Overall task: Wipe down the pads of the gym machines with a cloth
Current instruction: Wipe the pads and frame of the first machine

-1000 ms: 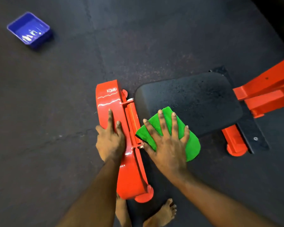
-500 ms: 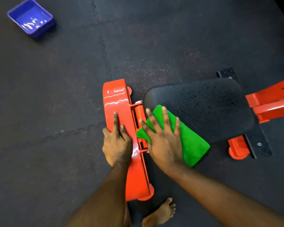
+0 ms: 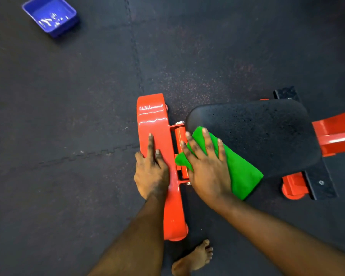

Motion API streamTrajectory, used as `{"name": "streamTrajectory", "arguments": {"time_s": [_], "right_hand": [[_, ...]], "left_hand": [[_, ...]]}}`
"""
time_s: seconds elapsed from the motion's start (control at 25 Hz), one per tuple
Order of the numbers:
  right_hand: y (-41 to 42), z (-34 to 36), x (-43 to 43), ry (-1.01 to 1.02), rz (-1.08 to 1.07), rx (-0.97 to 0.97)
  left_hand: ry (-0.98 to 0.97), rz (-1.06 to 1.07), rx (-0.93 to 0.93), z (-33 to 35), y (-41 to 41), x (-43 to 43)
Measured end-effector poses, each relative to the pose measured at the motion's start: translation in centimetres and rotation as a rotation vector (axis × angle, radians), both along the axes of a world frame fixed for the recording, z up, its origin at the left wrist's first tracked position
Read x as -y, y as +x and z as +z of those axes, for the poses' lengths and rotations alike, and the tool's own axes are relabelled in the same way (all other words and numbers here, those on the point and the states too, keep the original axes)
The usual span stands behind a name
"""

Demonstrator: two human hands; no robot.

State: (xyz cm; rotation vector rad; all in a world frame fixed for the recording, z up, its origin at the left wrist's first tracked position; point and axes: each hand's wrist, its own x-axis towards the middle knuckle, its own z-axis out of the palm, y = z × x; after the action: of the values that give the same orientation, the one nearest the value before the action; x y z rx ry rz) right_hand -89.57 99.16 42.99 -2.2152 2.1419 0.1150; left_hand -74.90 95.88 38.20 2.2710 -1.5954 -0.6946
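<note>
The green cloth (image 3: 241,172) lies folded on the near left corner of the black pad (image 3: 257,134). One corner spills over the pad's edge toward the red hinge, and another hangs off the near side. The right grip (image 3: 206,170) is released: the fingers are spread straight and the palm presses the cloth flat onto the pad, with nothing clenched. The left grip (image 3: 150,172) is released too, lying flat on the glossy red bar (image 3: 153,120) just beside the pad, apparently as a brace.

The cloth looks soft, light and limp — it should bunch or slide out from under a loose palm, so a broad flat press over its middle seems the best hold. Pinching an edge would probably drag only a strip of it. The pad looks firm, with a pebbled skin that ought to catch the fabric a little. Even downward pressure and slow strokes toward the far, uncovered end would probably suit it. The red bar looks hard, heavy and slick, a fair support but one a damp palm could skid on.

Well apart on the dark rubber floor (image 3: 68,116) sits a blue tray (image 3: 50,15). A bare foot (image 3: 193,257) shows below the bar.
</note>
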Motion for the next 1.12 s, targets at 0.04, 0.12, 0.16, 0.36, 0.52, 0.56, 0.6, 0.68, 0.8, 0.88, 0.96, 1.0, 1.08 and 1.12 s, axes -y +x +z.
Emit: {"name": "streamTrajectory", "arguments": {"time_s": [0.04,0.12,0.16,0.36,0.52,0.56,0.6,0.68,0.8,0.88,0.96,1.0,1.08,1.12], "right_hand": [[0.2,-0.2,2.2,-0.01,-0.008,0.013],[0.4,-0.5,6.1,-0.002,-0.024,-0.006],[0.3,-0.7,7.0,-0.01,-0.032,-0.019],[0.1,-0.4,0.9,-0.032,-0.018,-0.012],[-0.9,-0.2,2.1,-0.014,0.075,-0.016],[-1.0,-0.2,3.7,-0.012,0.083,-0.018],[-0.9,-0.3,5.5,-0.005,0.082,-0.02],[-0.7,-0.2,8.0,-0.002,0.067,-0.035],[-0.6,-0.2,6.6,-0.03,0.033,-0.002],[-0.5,-0.2,3.1,-0.06,0.016,0.007],[-0.6,-0.1,0.7,-0.045,0.031,-0.005],[-0.8,-0.1,0.9,-0.042,0.055,-0.003],[-1.0,-0.2,3.5,-0.024,0.103,-0.014],[-0.8,-0.4,5.2,-0.018,0.116,-0.026]], "left_hand": [[0.004,0.009,-0.008,-0.1,0.0,0.0],[-0.008,0.001,-0.008,-0.2,0.1,-0.2],[-0.017,-0.006,-0.002,-0.1,0.1,-0.2],[-0.002,-0.013,0.011,0.1,0.0,-0.2],[-0.004,-0.013,0.016,0.1,-0.1,-0.1],[-0.004,-0.01,0.017,0.0,-0.2,-0.2],[-0.005,-0.009,0.023,0.1,-0.2,-0.2],[-0.015,-0.015,0.035,0.1,-0.2,-0.2],[-0.013,-0.012,0.017,0.0,0.0,-0.3],[-0.018,-0.013,0.018,0.2,0.0,-0.3],[-0.02,-0.017,0.017,0.3,-0.1,-0.3],[-0.018,-0.019,0.02,0.3,-0.1,-0.3],[-0.008,-0.013,0.024,0.2,-0.3,-0.2],[-0.005,-0.01,0.027,0.1,-0.2,-0.2]]}}
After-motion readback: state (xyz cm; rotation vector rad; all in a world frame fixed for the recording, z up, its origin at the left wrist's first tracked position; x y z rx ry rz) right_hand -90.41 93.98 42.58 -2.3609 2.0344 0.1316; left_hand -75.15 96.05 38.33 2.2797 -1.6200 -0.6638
